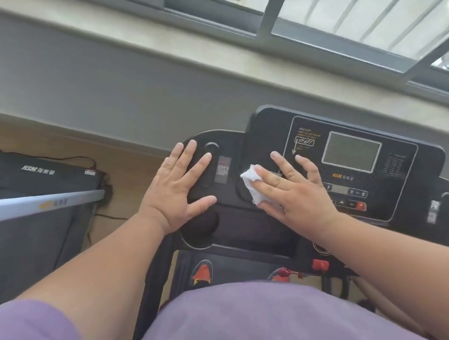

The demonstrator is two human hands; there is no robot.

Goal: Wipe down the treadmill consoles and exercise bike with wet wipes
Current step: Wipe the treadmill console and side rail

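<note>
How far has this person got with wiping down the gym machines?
Nothing shows as finished. In hand: the right hand presses a white wipe flat on the treadmill console, left of its screen, while the left hand rests flat on the console's left wing. Left: the rest of this console and the second treadmill on the left. No exercise bike is clearly in view.

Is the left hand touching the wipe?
Apart. The head view shows the left hand flat on the console, with bare console between it and the wipe.

Console (410, 171): matt black plastic, smooth. Wipe (251, 184): white, crumpled cloth-like. Floor (128, 178): wood-look. Shirt (241, 330): purple cloth.
</note>
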